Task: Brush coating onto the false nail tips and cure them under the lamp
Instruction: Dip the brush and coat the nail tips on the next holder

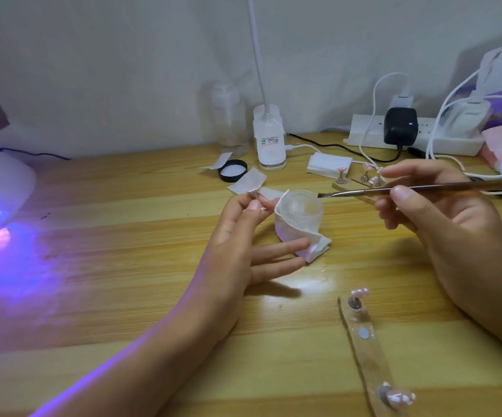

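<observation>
**Brush at the jar, one nail tip pinched in the left hand**

Two hands work over the wooden tabletop [159, 296]. The left hand [243, 233] pinches one small pale nail tip [255, 192] between thumb and forefinger, its other fingers stretched out loosely. The right hand [442, 212] grips one thin brown-handled brush [424, 188]. Its dark bristles touch the rim of one small clear jar [301, 207] wrapped in white tissue [298, 239], and this jar stands between the two hands, just beside the left fingertips.

Two clear holder strips lie on the tabletop. The near strip [367, 356], by the near edge below the right hand, carries two pink nail tips on stands, one at its far end [359, 293] and one at its near end [398, 397], with a bare metal disc between them. The far strip [361, 197] lies behind the brush and carries at least three more tips on stands [341, 173]; the right fingers hide part of it.

One white curing lamp [0, 188] glows violet at the left edge, well apart from both hands.

Along the far edge stand one clear plastic bottle [228, 118], one white desk-lamp base [269, 139], one black round lid [232, 170], one small white box [329, 164] and one white power strip [418, 139] with a black adapter [400, 126].
</observation>
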Action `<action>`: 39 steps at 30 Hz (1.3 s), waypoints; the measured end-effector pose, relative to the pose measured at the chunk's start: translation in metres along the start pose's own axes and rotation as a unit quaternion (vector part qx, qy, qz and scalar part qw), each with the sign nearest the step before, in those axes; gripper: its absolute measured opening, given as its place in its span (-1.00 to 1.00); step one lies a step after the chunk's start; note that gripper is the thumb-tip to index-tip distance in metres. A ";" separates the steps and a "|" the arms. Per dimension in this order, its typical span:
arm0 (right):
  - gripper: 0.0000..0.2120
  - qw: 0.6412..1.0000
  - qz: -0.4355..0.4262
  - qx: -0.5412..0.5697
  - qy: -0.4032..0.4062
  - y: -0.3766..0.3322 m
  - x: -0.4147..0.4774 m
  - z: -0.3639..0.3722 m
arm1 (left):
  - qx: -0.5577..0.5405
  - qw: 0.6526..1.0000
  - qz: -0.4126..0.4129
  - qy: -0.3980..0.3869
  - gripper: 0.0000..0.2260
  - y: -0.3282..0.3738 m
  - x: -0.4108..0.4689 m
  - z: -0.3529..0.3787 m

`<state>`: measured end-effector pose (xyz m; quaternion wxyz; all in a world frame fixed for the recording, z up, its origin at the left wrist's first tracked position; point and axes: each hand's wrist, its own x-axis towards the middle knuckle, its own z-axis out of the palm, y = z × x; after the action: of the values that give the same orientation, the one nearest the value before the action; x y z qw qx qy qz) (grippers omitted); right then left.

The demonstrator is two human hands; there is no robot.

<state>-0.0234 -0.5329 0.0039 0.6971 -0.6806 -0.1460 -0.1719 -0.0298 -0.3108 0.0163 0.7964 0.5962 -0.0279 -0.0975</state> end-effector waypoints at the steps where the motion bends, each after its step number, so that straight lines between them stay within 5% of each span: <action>1: -0.83 1.000 -0.005 -0.004 -0.001 0.000 0.000 0.000 | -0.004 1.000 -0.009 -0.011 -0.78 0.001 0.001 0.000; 14: -0.90 0.998 -0.054 -0.033 -0.025 0.001 -0.002 0.000 | -0.091 0.978 -0.088 -0.166 -0.87 0.000 0.010 -0.006; 21: -0.80 0.995 -0.065 -0.049 -0.054 -0.006 -0.006 0.005 | -0.032 0.984 -0.054 -0.166 -0.84 -0.006 0.008 -0.002; 31: -0.92 0.968 -0.114 -0.204 -0.094 -0.006 -0.010 0.010 | 0.032 0.989 0.006 -0.147 -0.79 -0.010 0.004 0.005; 39: -0.92 0.968 -0.092 -0.206 -0.110 -0.003 -0.009 0.008 | 0.024 0.990 0.002 -0.140 -0.80 -0.010 0.003 0.005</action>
<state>-0.0330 -0.5250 0.0031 0.5023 -0.8080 -0.2453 -0.1861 -0.0284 -0.3185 0.0080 0.7705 0.5952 -0.1432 -0.1777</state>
